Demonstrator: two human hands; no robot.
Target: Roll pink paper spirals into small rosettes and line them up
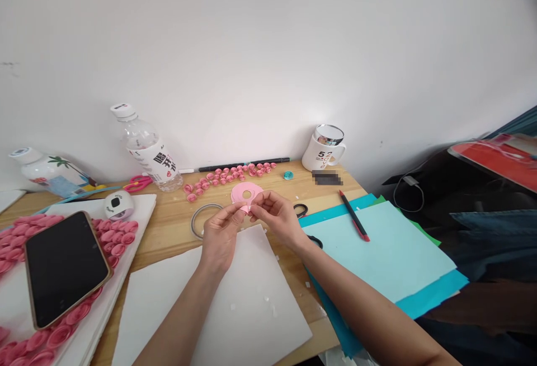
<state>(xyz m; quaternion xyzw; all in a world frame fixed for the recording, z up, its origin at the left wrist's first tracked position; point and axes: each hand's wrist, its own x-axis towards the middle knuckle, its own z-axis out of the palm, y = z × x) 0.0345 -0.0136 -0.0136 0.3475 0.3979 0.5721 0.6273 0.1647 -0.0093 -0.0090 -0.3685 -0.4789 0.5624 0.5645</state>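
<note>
Between the fingertips of my left hand [222,234] and my right hand [277,217] is a small piece of pink paper [246,208], pinched from both sides. Just behind my fingers lies a flat pink paper ring [239,191] with a round hole. Several small rolled pink paper flowers [229,174] stand in rows near the wall, with one teal rolled flower [288,176] to their right. Under my wrists is a white sheet [247,299] with a few tiny scraps on it. Black scissor handles [301,209] show partly behind my right hand.
A phone [67,268] rests on a white board covered with pink flowers at left. Bottles [153,153] and a white mug [323,150] stand along the wall. Grey tape [193,223] lies beside my left hand. Blue sheets [394,248] with a pen [354,215] on top are at right.
</note>
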